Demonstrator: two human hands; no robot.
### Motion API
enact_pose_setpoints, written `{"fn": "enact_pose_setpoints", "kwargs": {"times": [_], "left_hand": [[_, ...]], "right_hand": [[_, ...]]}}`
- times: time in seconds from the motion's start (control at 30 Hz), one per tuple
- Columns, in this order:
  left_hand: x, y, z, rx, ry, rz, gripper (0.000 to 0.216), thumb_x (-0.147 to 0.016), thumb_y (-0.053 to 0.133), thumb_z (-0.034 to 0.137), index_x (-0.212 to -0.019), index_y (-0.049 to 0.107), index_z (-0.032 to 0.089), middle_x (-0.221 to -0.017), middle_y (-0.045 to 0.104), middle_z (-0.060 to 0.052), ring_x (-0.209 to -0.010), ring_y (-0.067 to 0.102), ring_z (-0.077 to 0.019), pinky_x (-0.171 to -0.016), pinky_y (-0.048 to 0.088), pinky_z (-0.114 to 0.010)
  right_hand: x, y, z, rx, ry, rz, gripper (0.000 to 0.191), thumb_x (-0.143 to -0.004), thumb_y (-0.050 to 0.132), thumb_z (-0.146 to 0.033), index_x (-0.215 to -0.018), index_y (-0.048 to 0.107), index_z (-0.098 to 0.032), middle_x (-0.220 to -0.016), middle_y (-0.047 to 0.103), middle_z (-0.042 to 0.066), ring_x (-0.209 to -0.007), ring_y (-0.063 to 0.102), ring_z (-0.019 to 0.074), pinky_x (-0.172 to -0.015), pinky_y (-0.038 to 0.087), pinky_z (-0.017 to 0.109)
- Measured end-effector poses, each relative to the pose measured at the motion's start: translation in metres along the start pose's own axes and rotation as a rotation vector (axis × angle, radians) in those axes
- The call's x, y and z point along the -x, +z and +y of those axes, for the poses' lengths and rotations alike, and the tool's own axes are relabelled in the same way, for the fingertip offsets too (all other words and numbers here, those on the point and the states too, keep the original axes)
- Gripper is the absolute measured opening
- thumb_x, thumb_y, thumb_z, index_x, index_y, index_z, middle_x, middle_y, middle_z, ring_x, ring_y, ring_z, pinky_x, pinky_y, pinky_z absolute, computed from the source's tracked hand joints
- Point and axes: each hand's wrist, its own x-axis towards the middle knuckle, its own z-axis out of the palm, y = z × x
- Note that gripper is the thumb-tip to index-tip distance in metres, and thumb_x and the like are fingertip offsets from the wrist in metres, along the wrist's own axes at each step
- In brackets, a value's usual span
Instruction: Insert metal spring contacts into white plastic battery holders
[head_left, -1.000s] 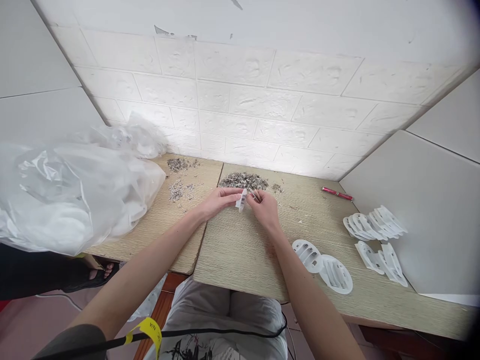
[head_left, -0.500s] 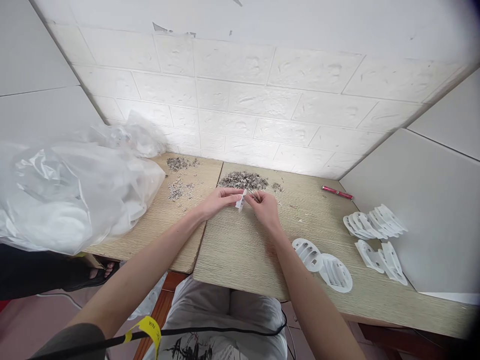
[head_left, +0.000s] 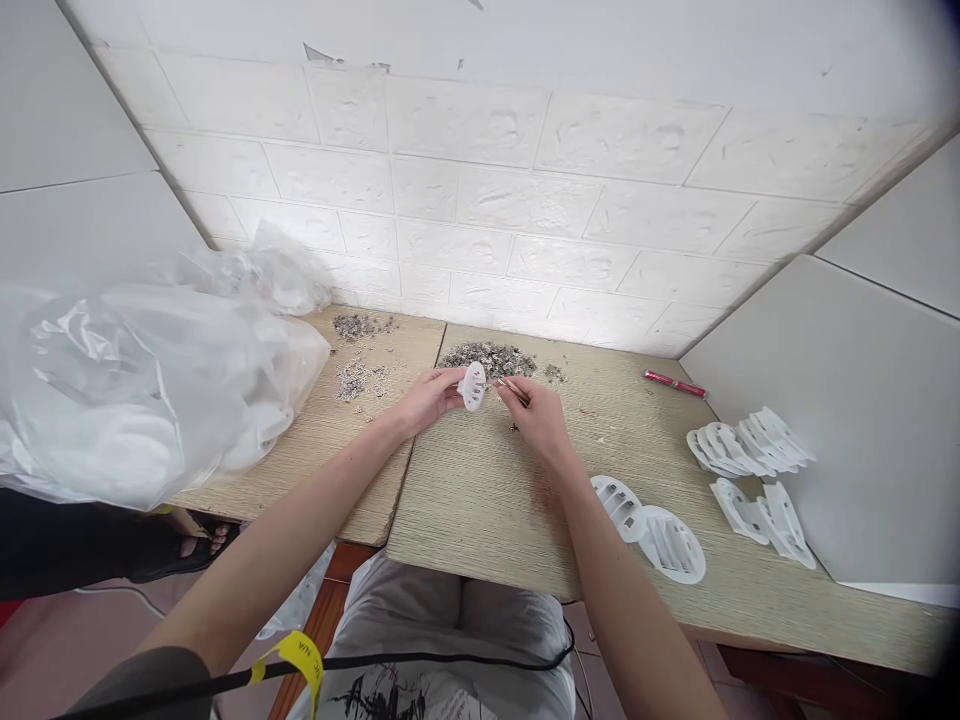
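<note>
My left hand (head_left: 435, 400) grips a round white plastic piece (head_left: 474, 387) by its edge, the slotted face with small metal bits turned toward my right hand. A slim metal tool that looks like tweezers (head_left: 517, 390) is pinched in my right hand (head_left: 541, 418), its tip just to the right of the white piece and apart from it. Right behind both hands lies a heap of small metal clips (head_left: 487, 358). One loose metal bit (head_left: 514, 428) rests on the table below my right fingers.
Two round white pieces (head_left: 671, 545) lie near my right forearm, and stacked ones (head_left: 750, 443) stand farther right. A red pen (head_left: 675, 384) lies toward the back right. Smaller metal piles (head_left: 361, 380) and a large plastic bag (head_left: 150, 390) occupy the left. A person's foot (head_left: 202, 545) shows below.
My left hand has turned the white piece so its slotted face shows. My right hand has drawn slightly right, and the tool has come away from the piece.
</note>
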Motion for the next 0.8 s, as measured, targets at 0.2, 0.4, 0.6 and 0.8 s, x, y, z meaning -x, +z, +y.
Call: {"fn": "enact_pose_setpoints", "kwargs": {"times": [0.2, 0.4, 0.6, 0.8], "left_hand": [[0.0008, 0.0022, 0.0019, 0.022, -0.019, 0.034, 0.026, -0.074, 0.07, 0.036, -0.083, 0.071, 0.012, -0.088, 0.07, -0.01, -0.081, 0.062, -0.0169, -0.082, 0.047, -0.032], [0.0024, 0.0026, 0.0022, 0.022, -0.014, -0.027, 0.029, -0.072, 0.073, 0.037, -0.085, 0.071, 0.011, -0.087, 0.069, -0.009, -0.08, 0.061, -0.0152, -0.077, 0.048, -0.029], [0.0033, 0.002, 0.0025, -0.002, -0.02, -0.045, 0.03, -0.073, 0.072, 0.038, -0.087, 0.072, 0.01, -0.091, 0.07, -0.01, -0.082, 0.06, -0.0156, -0.078, 0.047, -0.029], [0.0021, 0.0006, 0.0004, -0.019, -0.013, -0.058, 0.033, -0.074, 0.071, 0.038, -0.09, 0.072, 0.01, -0.092, 0.07, -0.01, -0.085, 0.061, -0.0166, -0.081, 0.047, -0.031]], "right_hand": [[0.0021, -0.0017, 0.002, 0.173, -0.083, -0.059, 0.027, -0.087, 0.052, -0.025, -0.101, 0.074, -0.021, -0.088, 0.073, 0.005, -0.079, 0.059, 0.0204, -0.07, 0.04, 0.029], [0.0025, -0.0016, 0.0013, 0.205, -0.109, -0.091, 0.024, -0.088, 0.054, -0.024, -0.1, 0.075, -0.021, -0.084, 0.072, 0.006, -0.077, 0.058, 0.0199, -0.07, 0.04, 0.029], [0.003, -0.0028, -0.0006, 0.208, -0.116, -0.117, 0.024, -0.089, 0.054, -0.023, -0.099, 0.076, -0.021, -0.078, 0.069, 0.005, -0.074, 0.055, 0.019, -0.067, 0.038, 0.028], [0.003, -0.0029, 0.0002, 0.203, -0.131, -0.121, 0.023, -0.089, 0.054, -0.023, -0.098, 0.076, -0.02, -0.079, 0.069, 0.005, -0.074, 0.055, 0.0183, -0.067, 0.037, 0.027]]}}
